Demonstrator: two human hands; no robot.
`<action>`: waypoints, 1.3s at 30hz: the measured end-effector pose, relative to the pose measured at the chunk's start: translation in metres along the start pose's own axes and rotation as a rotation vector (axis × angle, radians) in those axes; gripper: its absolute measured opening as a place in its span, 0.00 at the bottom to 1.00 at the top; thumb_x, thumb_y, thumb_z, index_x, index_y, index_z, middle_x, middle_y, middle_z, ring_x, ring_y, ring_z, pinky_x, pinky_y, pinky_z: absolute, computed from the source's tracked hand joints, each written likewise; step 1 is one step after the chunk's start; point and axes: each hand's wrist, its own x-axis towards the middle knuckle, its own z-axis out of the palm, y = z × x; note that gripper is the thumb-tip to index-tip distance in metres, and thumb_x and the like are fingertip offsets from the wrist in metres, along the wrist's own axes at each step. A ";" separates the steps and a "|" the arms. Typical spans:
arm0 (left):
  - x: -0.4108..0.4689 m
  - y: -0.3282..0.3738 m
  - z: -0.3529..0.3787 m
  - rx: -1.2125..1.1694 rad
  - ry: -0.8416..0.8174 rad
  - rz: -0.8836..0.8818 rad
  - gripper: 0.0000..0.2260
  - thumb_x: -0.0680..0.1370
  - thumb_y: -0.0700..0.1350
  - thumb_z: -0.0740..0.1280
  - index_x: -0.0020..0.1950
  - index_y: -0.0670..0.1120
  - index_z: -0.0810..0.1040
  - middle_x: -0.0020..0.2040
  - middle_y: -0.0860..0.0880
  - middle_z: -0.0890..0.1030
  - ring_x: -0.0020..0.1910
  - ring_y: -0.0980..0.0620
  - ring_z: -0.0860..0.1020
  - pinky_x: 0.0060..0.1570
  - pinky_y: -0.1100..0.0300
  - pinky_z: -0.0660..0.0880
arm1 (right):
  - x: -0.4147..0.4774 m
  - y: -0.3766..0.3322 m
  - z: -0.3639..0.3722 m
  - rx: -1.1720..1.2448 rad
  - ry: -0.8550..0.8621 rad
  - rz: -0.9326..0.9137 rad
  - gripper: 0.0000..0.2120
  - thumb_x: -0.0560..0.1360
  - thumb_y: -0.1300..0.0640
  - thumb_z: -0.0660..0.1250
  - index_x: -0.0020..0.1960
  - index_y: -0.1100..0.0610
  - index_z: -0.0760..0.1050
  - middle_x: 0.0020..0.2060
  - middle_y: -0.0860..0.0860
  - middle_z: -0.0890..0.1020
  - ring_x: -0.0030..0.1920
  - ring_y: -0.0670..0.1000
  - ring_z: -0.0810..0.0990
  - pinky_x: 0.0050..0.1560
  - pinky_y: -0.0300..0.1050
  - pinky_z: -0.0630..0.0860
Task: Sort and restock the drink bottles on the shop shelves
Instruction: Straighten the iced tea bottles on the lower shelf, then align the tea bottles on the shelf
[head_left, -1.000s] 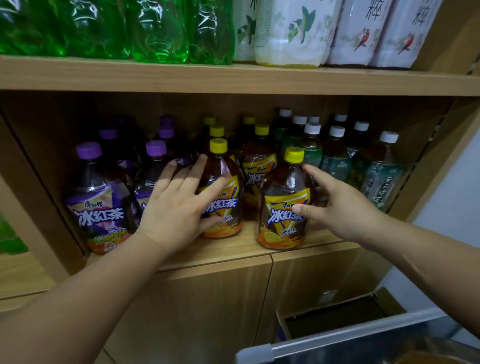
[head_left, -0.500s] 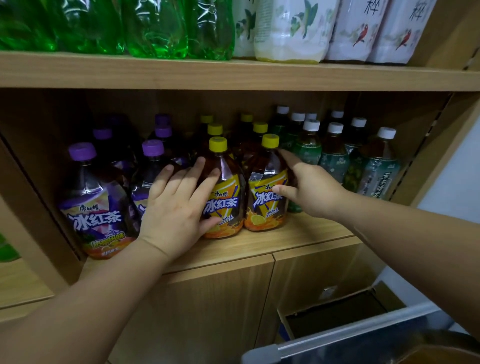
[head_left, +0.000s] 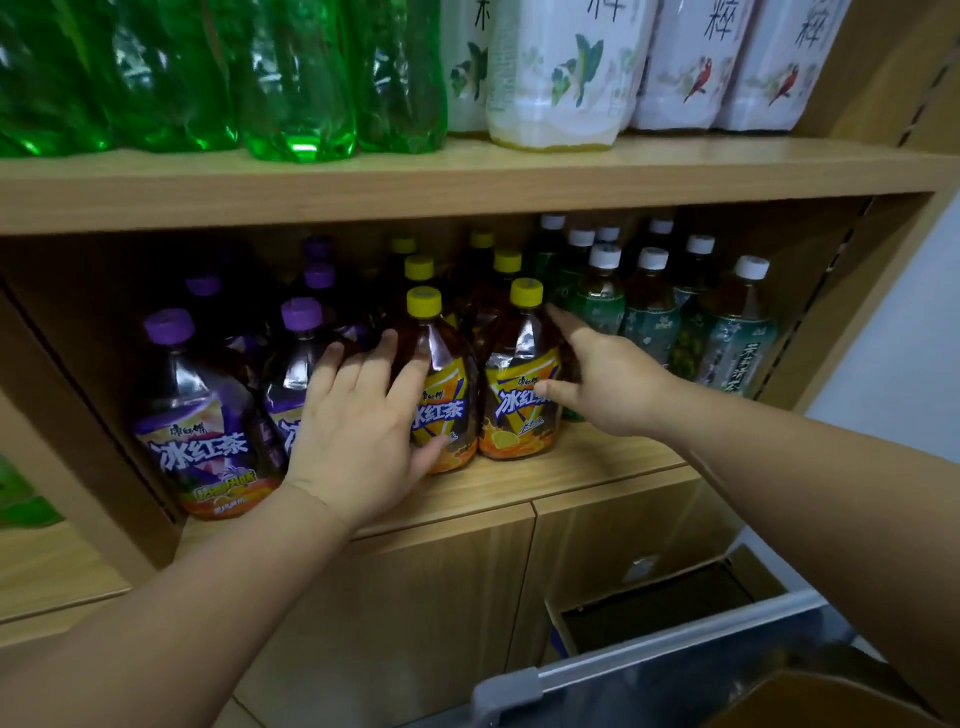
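**Wooden shelf packed tight: a push set too high could tip the row**

Pale boards carry three blocks of drinks. The two front yellow-capped bottles stand side by side near the front edge, touching or nearly so. The left hand lies spread and flat across the left yellow-capped bottle, its outer fingers overlapping a purple-capped bottle at 9 o'clock. The right hand presses the right yellow-capped bottle from 3 o'clock, thumb on the label and forefinger straight along the shoulder (the remaining fingers are hidden behind the bottle). That reads as a push, not a clasp.

With neither bottle truly held, the likely trouble is force landing high on these tall, smooth bodies. One could tilt back into the row behind at 12 o'clock, or sideways into the white-capped bottles just beside. A drag toward 6 o'clock risks a bottle sliding off the edge toward the open box below.
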 end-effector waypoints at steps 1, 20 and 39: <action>0.002 0.002 -0.010 -0.008 -0.049 -0.008 0.36 0.68 0.61 0.77 0.70 0.42 0.76 0.66 0.34 0.77 0.59 0.34 0.79 0.67 0.38 0.68 | -0.005 -0.003 -0.006 -0.010 -0.035 0.023 0.44 0.79 0.46 0.71 0.84 0.49 0.46 0.73 0.56 0.73 0.70 0.57 0.74 0.62 0.43 0.70; 0.126 -0.024 -0.383 -0.272 -0.655 -0.033 0.31 0.73 0.69 0.67 0.72 0.56 0.72 0.66 0.52 0.77 0.66 0.48 0.76 0.59 0.54 0.75 | -0.114 -0.158 -0.340 -0.177 -0.332 0.095 0.32 0.77 0.38 0.69 0.77 0.49 0.68 0.73 0.53 0.73 0.70 0.55 0.73 0.63 0.45 0.73; 0.310 -0.082 -0.661 -0.449 0.031 -0.017 0.28 0.75 0.64 0.71 0.71 0.55 0.72 0.69 0.53 0.76 0.66 0.51 0.75 0.62 0.52 0.74 | -0.106 -0.301 -0.605 -0.081 0.383 -0.082 0.30 0.76 0.35 0.68 0.73 0.49 0.73 0.72 0.48 0.75 0.70 0.51 0.74 0.68 0.51 0.73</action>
